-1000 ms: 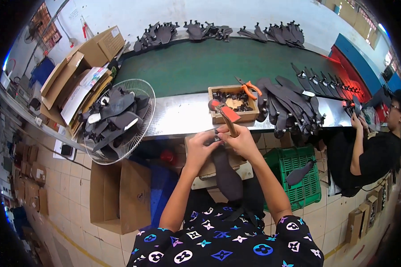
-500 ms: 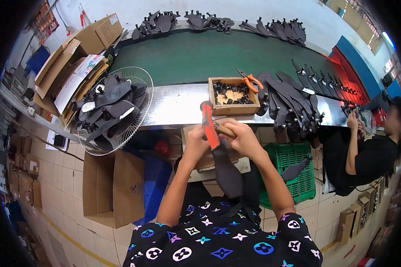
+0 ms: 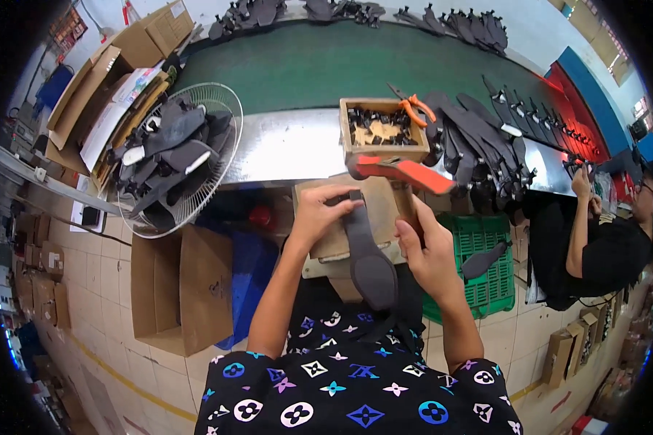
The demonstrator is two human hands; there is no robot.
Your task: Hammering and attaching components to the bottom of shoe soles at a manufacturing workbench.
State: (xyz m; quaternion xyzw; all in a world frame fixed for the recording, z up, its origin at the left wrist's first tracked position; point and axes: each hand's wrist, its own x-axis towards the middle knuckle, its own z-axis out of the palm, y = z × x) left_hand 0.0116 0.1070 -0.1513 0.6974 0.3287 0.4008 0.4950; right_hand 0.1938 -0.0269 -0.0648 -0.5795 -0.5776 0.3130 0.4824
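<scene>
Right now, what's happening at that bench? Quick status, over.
Left hand pinching top of dark strap. Right hand holding strap and orange-handled tool. Nothing in the way.

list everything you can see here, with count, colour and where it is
dark strap: one, dark grey, held between both hands over the lap
hammer-like tool: one, orange and black, in the right hand
wooden box: one, tan, on the metal bench edge, holding small dark parts
pliers: one, orange handles, by the box's far right corner
wire basket: one, white, left of the bench, full of dark straps
loose straps: many, black, right of the box
conveyor belt: one, green, behind the bench
cardboard boxes: several, brown, far left
plastic crate: one, green, under the bench
co-worker: one, dark top, right edge
left hand: on the strap's top end
right hand: gripping the tool
</scene>
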